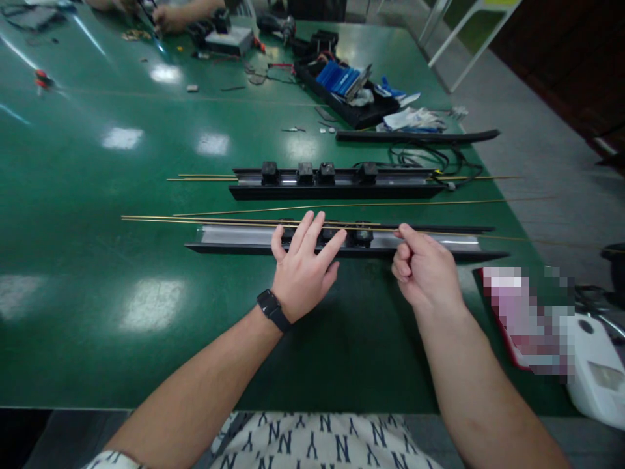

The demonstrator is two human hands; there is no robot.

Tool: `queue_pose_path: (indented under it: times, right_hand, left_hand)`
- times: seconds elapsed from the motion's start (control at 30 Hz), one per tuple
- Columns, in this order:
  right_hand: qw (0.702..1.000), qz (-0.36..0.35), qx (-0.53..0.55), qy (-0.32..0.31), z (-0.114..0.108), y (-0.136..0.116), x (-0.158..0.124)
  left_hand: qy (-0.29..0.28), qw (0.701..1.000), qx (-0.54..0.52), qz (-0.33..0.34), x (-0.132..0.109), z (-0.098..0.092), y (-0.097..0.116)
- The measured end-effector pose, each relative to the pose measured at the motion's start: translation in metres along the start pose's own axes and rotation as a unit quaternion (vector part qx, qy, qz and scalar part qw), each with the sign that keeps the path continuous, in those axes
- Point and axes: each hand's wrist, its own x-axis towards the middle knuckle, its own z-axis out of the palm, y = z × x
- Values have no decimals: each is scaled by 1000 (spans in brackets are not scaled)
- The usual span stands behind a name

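In front of me lies a long black channel [234, 248] with a silvery inner face and several dark blocks [364, 234] seated in it. Thin brass-coloured rods [161, 219] run lengthwise along its far edge and stick out past its left end. My left hand [305, 264], with a black watch at the wrist, is spread over the middle of the channel, fingertips on or just above the rods. To its right, my right hand [427, 267] is closed, thumb and forefinger pinching a thin rod above the channel. The exact contact of the left fingers cannot be made out.
Beyond lies a second black channel [336, 191] with blocks, rods and black cable [415, 156]. Farther back are a black strip [415, 137], a cluttered black tray [361, 117] and a power drill [277, 26]. Another person's hand [168, 18] works at top left. A white device [593, 371] stands right.
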Motion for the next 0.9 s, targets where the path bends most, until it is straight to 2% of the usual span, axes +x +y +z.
queue_pose_path:
  times: [0.33, 0.9]
  right_hand:
    - [999, -2, -2, -41, 0, 1, -3]
    - [1000, 5, 5, -23, 2, 2, -2]
  left_hand:
    - [0, 1000, 1, 1, 0, 1, 0]
    - [-1, 1000, 2, 1, 0, 0, 0]
